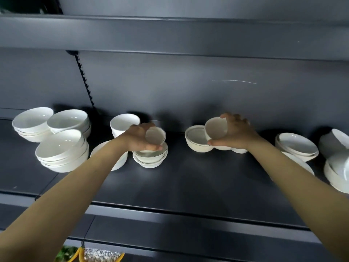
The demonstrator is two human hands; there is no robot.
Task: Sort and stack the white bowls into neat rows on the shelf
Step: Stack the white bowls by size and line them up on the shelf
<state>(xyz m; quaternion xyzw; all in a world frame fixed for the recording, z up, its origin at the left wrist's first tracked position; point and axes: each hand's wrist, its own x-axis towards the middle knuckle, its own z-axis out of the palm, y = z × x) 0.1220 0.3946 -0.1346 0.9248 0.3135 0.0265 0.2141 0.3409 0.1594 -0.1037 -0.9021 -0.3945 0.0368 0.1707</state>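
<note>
Your left hand (pixel 139 138): fingers and thumb curled round a small rimmed bowl (pixel 155 136), its mouth tipped toward you. It is held directly over the short rimmed stack (pixel 150 159), the landmark for this entry; whether bowl and stack touch cannot be told. Your right hand (pixel 236 133): grasping a second small bowl (pixel 216 129), likewise tipped, well to the right of the stack and at about the same depth on the shelf (pixel 188 186). Right of the stack, just beneath that second bowl: one wide rimmed bowl (pixel 196 141), upright, with more small bowls (pixel 239 149) under your right wrist. Left of the stack: three heaps of larger bowls (pixel 62 150), loosely nested and leaning. Far right of the stack: shallow dishes (pixel 296 143), piled. Governing relation: the left-hand bowl already lies straight above the stack, so it probably needs only levelling and lowering. The right-hand bowl is a sideways reach away and, by my judgement, goes second.
</note>
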